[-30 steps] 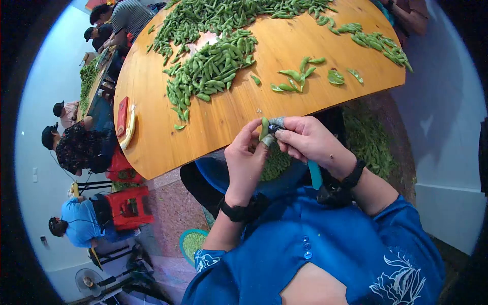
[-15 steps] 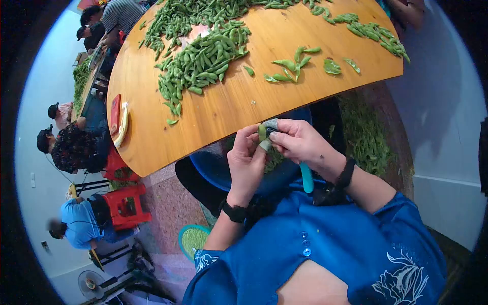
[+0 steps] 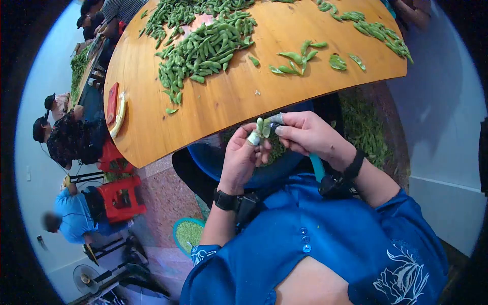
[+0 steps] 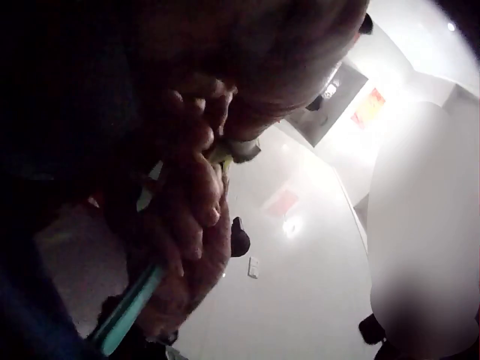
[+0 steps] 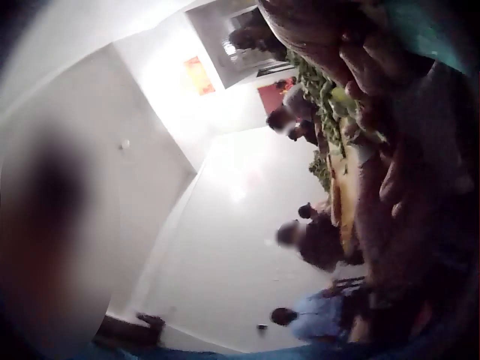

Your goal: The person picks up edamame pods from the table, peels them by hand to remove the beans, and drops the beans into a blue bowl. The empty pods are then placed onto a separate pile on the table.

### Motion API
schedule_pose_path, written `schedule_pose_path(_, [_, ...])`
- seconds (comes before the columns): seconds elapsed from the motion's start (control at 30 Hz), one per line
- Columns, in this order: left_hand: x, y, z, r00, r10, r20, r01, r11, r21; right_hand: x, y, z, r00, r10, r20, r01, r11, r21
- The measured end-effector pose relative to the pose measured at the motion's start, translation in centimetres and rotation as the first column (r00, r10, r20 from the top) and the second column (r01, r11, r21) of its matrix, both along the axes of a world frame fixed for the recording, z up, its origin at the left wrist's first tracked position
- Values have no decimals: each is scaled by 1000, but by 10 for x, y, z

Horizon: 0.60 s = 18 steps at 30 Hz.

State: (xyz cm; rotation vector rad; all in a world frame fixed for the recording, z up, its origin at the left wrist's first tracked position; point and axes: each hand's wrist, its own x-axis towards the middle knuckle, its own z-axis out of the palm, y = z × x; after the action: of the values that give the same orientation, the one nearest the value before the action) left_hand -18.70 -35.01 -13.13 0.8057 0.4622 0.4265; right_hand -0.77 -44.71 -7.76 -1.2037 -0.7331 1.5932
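In the head view my left hand point(image 3: 239, 155) pinches a split green soybean pod point(image 3: 264, 125) between thumb and fingers, just beyond the table's near edge. Pale wrapping point(image 3: 253, 138) covers that thumb's tip. My right hand point(image 3: 310, 133) is close beside it, its thumb and wrapped index finger at the pod with a small dark piece at the thumb tip. Curled fingers of this hand hold a tool whose teal handle point(image 3: 317, 166) sticks out below the palm; its working end is hidden. The left wrist view shows the teal handle point(image 4: 127, 311) too, though the hands are dark there.
Below my hands is a blue basin point(image 3: 201, 157) with green beans in it. A large heap of pods point(image 3: 208, 53) covers part of the wooden table point(image 3: 218, 112), with loose pods point(image 3: 295, 63) to the right. A red box point(image 3: 112, 103) lies left. People sit further left.
The pod between my hands now looks split apart, where it was whole-looking before. My left hand has turned and its fingers have shifted; the right has drawn slightly away.
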Motion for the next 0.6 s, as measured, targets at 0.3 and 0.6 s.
schedule_pose_path(0.3, [5,0,12,971,199,-130,-198,980,21,-17,1,-7,749,-197,633,-42,939,342])
schedule_pose_path(0.6, [8,-5,29,945,261,-198,-171,908,383,-12,0,10,812,-168,559,27,967,253])
